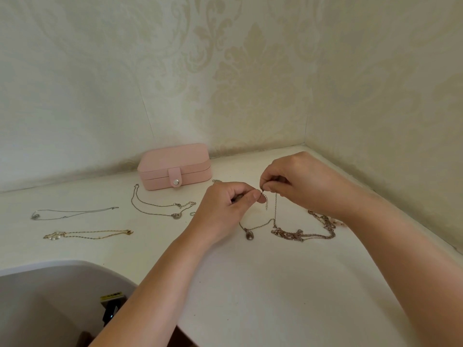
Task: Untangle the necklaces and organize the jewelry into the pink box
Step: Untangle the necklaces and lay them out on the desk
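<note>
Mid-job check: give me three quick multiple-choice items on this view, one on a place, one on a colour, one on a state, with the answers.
1. Where is the pink box?
A. on the floor
B. at the back, by the wall
C. under an arm

2. What colour is the front-left chain?
A. gold
B. black
C. red

3. The left hand and right hand are:
A. lying flat
B. pinching the pendant chain
C. opening the box

Answers:
1 B, it stands close to the wallpaper.
2 A, its links look gold.
3 B, the fingertips of both hands meet on its upper end.
</note>
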`<state>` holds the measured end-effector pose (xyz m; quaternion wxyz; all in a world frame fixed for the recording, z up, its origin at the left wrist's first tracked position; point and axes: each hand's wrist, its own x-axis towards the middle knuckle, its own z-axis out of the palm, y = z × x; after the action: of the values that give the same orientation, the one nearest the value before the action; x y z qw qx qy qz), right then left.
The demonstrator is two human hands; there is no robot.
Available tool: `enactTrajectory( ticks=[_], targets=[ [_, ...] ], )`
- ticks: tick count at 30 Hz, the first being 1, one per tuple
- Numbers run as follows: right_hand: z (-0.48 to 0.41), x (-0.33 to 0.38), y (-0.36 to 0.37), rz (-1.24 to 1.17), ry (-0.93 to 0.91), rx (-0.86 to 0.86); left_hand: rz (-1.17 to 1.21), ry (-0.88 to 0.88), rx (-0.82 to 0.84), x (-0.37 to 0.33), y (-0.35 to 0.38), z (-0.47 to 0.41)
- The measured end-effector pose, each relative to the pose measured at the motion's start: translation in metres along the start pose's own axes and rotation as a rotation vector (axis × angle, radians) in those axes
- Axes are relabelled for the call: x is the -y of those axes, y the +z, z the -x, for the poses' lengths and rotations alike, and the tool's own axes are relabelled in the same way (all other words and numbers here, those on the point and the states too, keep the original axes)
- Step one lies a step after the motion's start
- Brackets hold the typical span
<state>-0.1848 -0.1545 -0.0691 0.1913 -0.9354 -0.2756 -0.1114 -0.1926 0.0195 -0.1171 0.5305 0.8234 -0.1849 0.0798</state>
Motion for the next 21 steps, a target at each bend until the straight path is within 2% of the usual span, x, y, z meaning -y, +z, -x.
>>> enactTrajectory(
  ticks=[3, 9, 14, 21],
  targets=[
    [-0.002, 0.0, 0.004, 0.023, -0.036, -0.082, 0.011, 0.011, -0.031, 0.0, -0.001, 0.0],
    [-0.003, -0.006, 0.009, -0.081, -0.024, -0.235, 0.064, 0.018, -0.069, -0.001, -0.001, -0.002],
    [-0.003, -0.014, 0.015, -0.106, 0.02, -0.222, 0.101, -0.014, -0.132, -0.003, 0.002, -0.009],
    [-0.003, -0.037, 0.02, -0.109, 0.215, -0.183, 0.013, -0.177, -0.061, -0.024, -0.001, -0.061]
  ],
)
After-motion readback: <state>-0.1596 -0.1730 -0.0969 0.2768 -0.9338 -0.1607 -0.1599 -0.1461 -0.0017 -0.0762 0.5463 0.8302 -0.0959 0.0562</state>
